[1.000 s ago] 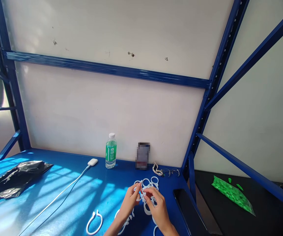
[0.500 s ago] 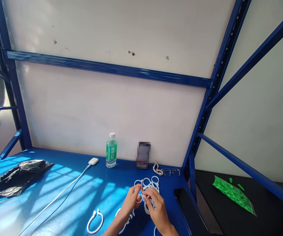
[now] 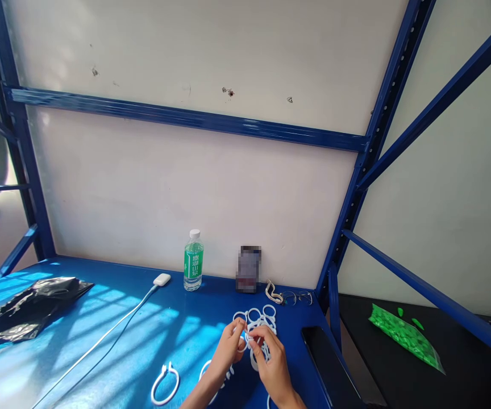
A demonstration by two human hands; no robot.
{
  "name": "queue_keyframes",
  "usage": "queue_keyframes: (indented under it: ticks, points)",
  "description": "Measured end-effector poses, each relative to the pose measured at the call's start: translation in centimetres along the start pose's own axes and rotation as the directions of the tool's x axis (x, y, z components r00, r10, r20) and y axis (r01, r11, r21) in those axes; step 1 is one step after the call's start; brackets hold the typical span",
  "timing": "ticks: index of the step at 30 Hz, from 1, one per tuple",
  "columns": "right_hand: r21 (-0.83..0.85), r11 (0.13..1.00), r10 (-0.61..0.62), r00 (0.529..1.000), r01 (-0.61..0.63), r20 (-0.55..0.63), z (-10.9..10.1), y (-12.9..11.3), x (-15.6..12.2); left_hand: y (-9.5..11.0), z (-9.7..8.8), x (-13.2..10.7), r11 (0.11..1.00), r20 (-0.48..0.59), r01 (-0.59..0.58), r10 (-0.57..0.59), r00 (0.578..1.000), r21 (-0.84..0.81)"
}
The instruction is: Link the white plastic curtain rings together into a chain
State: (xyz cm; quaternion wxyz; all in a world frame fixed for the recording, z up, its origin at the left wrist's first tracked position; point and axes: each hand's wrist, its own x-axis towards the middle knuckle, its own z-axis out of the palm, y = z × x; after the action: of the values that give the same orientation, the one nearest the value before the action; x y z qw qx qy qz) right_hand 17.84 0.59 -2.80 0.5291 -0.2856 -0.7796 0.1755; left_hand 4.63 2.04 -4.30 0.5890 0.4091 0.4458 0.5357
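My left hand (image 3: 230, 342) and my right hand (image 3: 271, 355) meet fingertip to fingertip above the blue table. Both are closed in a pinch on a white plastic ring (image 3: 242, 345), part of which shows between them. The fingers cover the rest of it. Right behind and under the hands lies a cluster of several white rings (image 3: 269, 311). More white rings (image 3: 205, 368) show partly beside my left forearm. Farther left, a single ring with a small clasp at its top (image 3: 152, 392) rests by itself on the table.
On the table (image 3: 113, 318) stand a water bottle (image 3: 193, 264) and a blurred upright box-like object (image 3: 248, 270). Glasses (image 3: 299, 297), a phone (image 3: 328, 363), a white cable (image 3: 100, 343) and black plastic (image 3: 28, 307) lie around. A bag of green pieces (image 3: 405, 335) is right.
The hands stay in nearly the same spot, fingertips still together. My right wrist has shifted very slightly left.
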Motion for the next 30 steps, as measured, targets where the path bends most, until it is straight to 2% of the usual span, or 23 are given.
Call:
queue_keyframes:
  ticks: [7, 10, 13, 15, 18, 21, 23, 26, 30]
  points:
    - [0.007, 0.997, -0.076, 0.997, 0.076, 0.023, 0.1, 0.0, 0.0, 0.0, 0.2, -0.1, 1.0, -0.002, 0.005, -0.005, 1.0, 0.017]
    - [0.008, 0.998, -0.07, 0.997, 0.069, 0.021, 0.1, 0.1, 0.0, 0.5, 0.3, -0.6, 0.998, 0.011, -0.016, 0.015, 1.0, 0.058]
    - [0.003, 1.0, -0.02, 1.0, 0.02, -0.01, -0.1, 0.4, 0.2, 1.5, 0.0, -1.3, 0.972, -0.033, -0.102, 0.112, 0.993, 0.211]
    - [-0.027, 0.999, 0.037, 0.998, -0.039, -0.054, -0.4, 0.8, 0.4, 2.2, -0.6, -1.7, 0.883, -0.111, -0.151, 0.222, 0.969, 0.445]
    - [-0.099, 0.983, 0.14, 0.983, -0.152, -0.116, -1.2, 1.8, 0.8, 3.1, -1.7, -1.8, 0.625, -0.165, -0.081, 0.326, 0.931, 0.777]
    - [-0.142, 0.964, 0.208, 0.971, -0.224, -0.12, -1.8, 2.9, 1.2, 3.5, -2.9, -1.7, 0.357, -0.133, 0.023, 0.287, 0.948, 0.934]
    - [-0.157, 0.956, 0.233, 0.967, -0.247, -0.1, -2.0, 3.5, 1.2, 3.5, -3.4, -1.6, 0.213, -0.09, 0.041, 0.226, 0.97, 0.976]
    - [-0.186, 0.944, 0.265, 0.961, -0.274, -0.074, -2.1, 4.0, 1.0, 3.4, -4.0, -1.9, 0.099, -0.031, 0.018, 0.134, 0.991, 0.995]
    - [-0.226, 0.926, 0.295, 0.954, -0.301, -0.062, -2.1, 4.4, 0.8, 3.6, -4.6, -2.3, 0.078, 0.022, -0.028, 0.073, 0.997, 0.997]
